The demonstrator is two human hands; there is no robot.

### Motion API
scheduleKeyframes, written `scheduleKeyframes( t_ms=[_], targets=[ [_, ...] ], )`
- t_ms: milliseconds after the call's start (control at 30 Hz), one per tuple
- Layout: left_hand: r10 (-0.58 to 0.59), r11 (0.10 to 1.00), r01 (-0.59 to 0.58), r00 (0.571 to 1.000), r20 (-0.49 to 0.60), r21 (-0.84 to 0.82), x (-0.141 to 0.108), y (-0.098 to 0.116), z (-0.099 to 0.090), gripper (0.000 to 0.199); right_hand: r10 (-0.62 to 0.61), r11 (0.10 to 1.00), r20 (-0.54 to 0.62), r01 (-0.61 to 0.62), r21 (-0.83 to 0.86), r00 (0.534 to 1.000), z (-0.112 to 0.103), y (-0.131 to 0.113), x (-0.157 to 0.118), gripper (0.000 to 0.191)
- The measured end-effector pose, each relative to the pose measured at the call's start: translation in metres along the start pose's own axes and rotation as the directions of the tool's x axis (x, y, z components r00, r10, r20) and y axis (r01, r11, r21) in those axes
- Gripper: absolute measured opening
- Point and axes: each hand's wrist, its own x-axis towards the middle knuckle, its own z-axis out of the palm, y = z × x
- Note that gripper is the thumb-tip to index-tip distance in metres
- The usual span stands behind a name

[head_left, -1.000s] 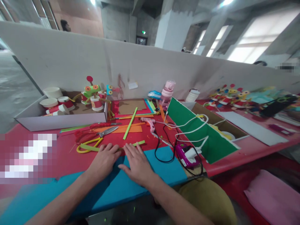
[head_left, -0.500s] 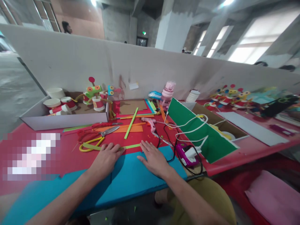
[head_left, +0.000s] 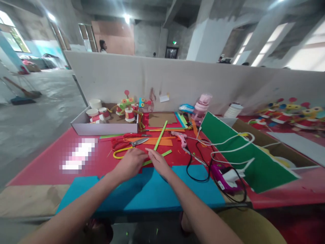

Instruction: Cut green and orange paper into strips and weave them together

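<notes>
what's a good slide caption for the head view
Left hand and right hand close together at a green strip, scissors and glue gun beyond.

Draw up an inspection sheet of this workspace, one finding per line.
Surface: red-covered table, blue sheet along the near edge.
Job's things: near lime strip, partly hidden; far lime strip beyond it.
Clutter: yellow-handled scissors, orange paper, pink glue gun.
Hands: left hand and right hand close together at the near lime strip; grip unclear.
Cables: black cable looped beside purple power strip; white cable across green panel.
Surroundings: pale partition behind; person beyond; broom far left.
</notes>
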Motion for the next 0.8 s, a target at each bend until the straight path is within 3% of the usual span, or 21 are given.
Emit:
scheduleKeyframes(
  t_ms=[67,133,200,300,400,567,667,800],
  targets=[
    [-0.137,0.990,0.140,0.987,-0.081,0.028,-0.015,-0.026,-0.016,0.035,-0.047,0.997,0.026,0.048,-0.055,0.999,0.001,0.001,-0.001,0.048],
    [-0.195,0.980,0.195,0.981,-0.004,0.032,-0.028,-0.045,-0.027,0.043,-0.051,0.992,0.043,0.056,-0.115,0.998,0.002,-0.001,-0.005,0.045],
    [-0.166,0.986,0.167,0.983,0.082,-0.012,-0.037,-0.054,-0.033,0.048,-0.038,0.984,0.058,0.047,-0.171,0.998,0.004,-0.004,-0.008,0.046],
    [-0.067,0.991,0.079,0.992,0.109,-0.110,-0.043,-0.049,-0.031,0.047,-0.027,0.975,0.070,0.041,-0.219,0.997,0.006,-0.005,-0.010,0.046],
    [-0.011,0.991,0.024,0.995,0.100,-0.129,-0.041,-0.038,-0.020,0.026,-0.029,0.964,0.082,0.049,-0.260,0.996,0.004,-0.005,-0.011,0.047],
    [-0.068,0.979,0.085,0.993,-0.096,0.184,-0.035,-0.025,0.006,0.024,-0.193,0.853,0.024,0.180,-0.490,0.981,0.002,-0.011,-0.014,0.057],
    [-0.037,0.959,0.055,0.997,-0.071,0.277,-0.035,-0.023,0.016,0.021,-0.252,0.805,0.114,0.273,-0.527,0.961,0.003,-0.014,-0.013,0.032],
    [-0.024,0.989,0.028,0.999,-0.028,0.143,-0.040,-0.028,0.019,0.025,-0.229,0.833,0.167,0.281,-0.476,0.959,0.004,-0.007,-0.008,0.013]
  ],
)
